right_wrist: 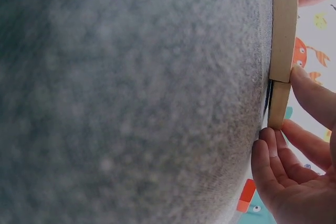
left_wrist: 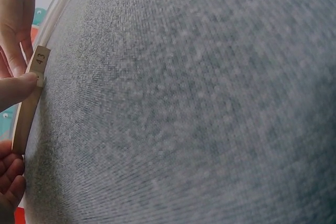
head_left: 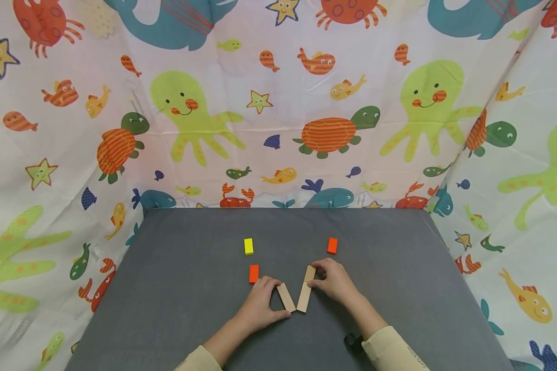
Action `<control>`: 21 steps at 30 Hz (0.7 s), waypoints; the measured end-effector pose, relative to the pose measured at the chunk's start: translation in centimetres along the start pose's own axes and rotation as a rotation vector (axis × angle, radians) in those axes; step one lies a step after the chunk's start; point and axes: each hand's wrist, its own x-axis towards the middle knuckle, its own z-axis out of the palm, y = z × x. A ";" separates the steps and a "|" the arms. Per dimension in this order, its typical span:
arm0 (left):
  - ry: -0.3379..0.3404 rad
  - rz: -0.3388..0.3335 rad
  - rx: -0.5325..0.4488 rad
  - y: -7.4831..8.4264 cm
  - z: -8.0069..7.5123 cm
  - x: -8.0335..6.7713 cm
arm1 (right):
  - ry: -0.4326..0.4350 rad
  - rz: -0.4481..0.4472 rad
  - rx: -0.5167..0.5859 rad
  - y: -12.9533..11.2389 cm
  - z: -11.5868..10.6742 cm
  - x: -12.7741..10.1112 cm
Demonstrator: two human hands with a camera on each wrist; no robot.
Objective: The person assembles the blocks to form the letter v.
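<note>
Three plain wooden blocks lie in a V on the grey table. My left hand grips the short left block between thumb and fingers. In the left wrist view the thumb presses a block marked 43. My right hand pinches the small upper block, which sits end to end with the longer block. In the right wrist view the fingers close on the small block, just under the long block.
A yellow block and an orange block lie beyond my left hand. Another orange block lies beyond my right hand. A cloth printed with sea animals walls in the table on three sides.
</note>
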 end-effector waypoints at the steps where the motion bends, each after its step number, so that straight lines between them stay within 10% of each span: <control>1: 0.001 0.002 0.001 0.0 0.0 0.0 | -0.002 0.000 -0.001 0.0 0.0 0.0; 21: 0.018 0.026 -0.003 0.0 0.0 -0.1 | 0.023 -0.037 0.006 0.2 -0.2 -0.1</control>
